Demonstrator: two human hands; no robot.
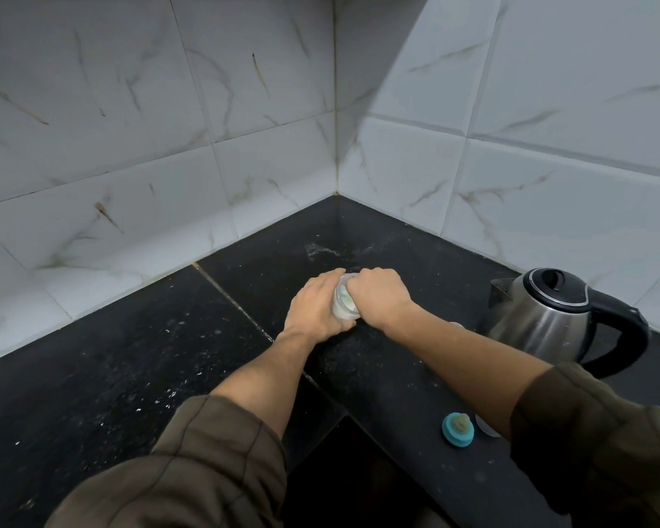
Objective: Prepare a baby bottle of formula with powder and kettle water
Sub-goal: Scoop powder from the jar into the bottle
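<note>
Clear plastic tub of pale formula powder point(344, 304) sits mid-counter toward the back corner; left hand point(317, 310) wraps its side, fingers curled; right hand point(380, 297) clamps the top; a hard twist could scatter powder across the black stone counter point(130, 356).

A home kitchen corner is indicated. A black speckled stone countertop point(130, 356) is seen across the lower half of the frame, meeting in an L at the centre, with a grouted seam running diagonally through it. White marble-veined wall tiles point(168, 127) are carried up both walls, with stained grout noted at the corner joint. A stainless steel electric kettle point(549, 318) with black lid and handle is set at the right edge. A teal bottle collar with teat point(458, 428) is placed on the counter at lower right. White specks are scattered over the stone.
</note>
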